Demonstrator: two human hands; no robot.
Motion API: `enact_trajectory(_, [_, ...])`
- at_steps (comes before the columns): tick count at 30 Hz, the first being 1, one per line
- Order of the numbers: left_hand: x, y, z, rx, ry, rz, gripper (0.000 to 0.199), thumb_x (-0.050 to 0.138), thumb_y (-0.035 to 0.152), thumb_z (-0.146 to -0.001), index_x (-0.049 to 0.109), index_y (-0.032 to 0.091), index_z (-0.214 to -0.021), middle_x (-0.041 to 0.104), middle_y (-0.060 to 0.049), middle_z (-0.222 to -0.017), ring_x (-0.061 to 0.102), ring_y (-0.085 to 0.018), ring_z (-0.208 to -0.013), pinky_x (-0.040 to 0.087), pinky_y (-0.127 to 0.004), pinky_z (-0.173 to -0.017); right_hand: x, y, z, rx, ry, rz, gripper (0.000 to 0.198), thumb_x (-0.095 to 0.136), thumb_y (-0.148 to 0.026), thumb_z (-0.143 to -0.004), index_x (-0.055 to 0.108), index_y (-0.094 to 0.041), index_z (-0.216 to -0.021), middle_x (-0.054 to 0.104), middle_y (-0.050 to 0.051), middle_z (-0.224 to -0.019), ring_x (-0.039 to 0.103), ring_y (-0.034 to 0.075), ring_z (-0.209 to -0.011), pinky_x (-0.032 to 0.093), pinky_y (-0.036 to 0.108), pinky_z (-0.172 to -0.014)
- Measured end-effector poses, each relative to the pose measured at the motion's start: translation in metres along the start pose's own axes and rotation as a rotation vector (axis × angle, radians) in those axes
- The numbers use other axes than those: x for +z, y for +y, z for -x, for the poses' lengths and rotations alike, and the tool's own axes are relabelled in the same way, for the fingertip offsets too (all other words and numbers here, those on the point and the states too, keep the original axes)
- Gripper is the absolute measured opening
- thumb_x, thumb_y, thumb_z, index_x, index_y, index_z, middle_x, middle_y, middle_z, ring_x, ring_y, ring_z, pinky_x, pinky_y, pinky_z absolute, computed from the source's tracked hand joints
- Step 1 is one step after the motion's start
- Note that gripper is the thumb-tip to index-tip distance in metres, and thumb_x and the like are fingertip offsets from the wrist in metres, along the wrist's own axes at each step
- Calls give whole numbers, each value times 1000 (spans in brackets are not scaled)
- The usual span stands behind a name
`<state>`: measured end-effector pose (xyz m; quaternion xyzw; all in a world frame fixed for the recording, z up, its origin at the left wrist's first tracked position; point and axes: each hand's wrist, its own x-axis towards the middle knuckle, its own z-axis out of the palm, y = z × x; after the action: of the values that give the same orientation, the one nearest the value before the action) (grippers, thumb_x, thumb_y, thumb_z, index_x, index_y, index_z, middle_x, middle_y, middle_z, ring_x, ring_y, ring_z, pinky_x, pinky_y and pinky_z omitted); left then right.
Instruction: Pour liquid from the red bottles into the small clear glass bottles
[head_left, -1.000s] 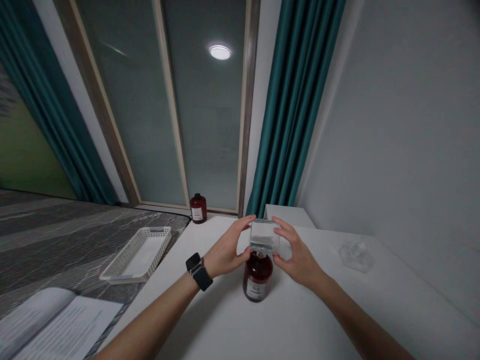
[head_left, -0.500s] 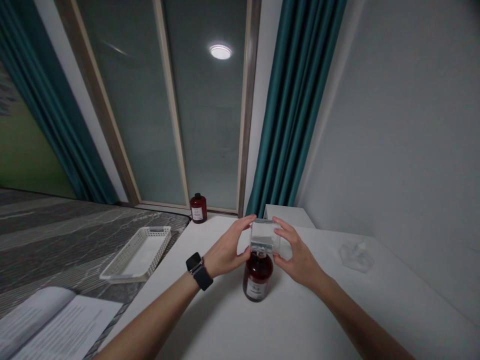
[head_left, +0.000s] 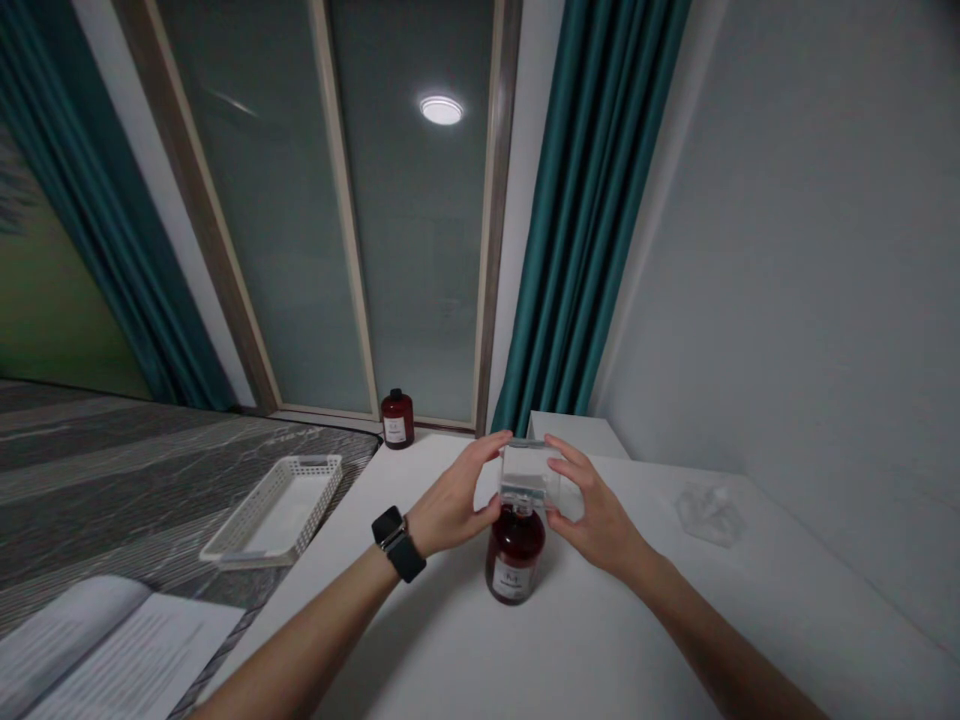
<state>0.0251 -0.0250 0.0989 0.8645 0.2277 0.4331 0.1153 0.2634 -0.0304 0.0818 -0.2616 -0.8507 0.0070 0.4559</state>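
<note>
Between my two hands is a clear, see-through box (head_left: 526, 472), right above the neck of a dark red bottle (head_left: 514, 552) with a white label. The bottle stands upright on the white table (head_left: 465, 660). My left hand (head_left: 459, 500), with a black watch on its wrist, grips the box's left side with thumb and fingers. From the right, my right hand (head_left: 596, 510) holds it the same way. Whether the box rests on the bottle's top or hovers just over it, I cannot tell.
A second red bottle (head_left: 397, 418) with a black cap stands at the far left table corner. Crumpled clear plastic (head_left: 709, 515) lies on the right. On the grey striped surface at left are a white basket (head_left: 214, 550) and an open book (head_left: 157, 650).
</note>
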Motion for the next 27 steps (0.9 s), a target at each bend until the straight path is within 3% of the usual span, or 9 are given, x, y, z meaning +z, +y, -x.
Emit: enact_trajectory(27, [1, 2, 2, 19, 13, -45, 72, 57, 11, -86, 23, 24, -148, 41, -15, -148, 40, -30, -138, 44, -54, -110, 0, -4, 0, -37, 23, 40, 67, 55, -3, -84, 31, -35, -138, 37, 9, -151, 40, 26, -139, 46, 54, -106])
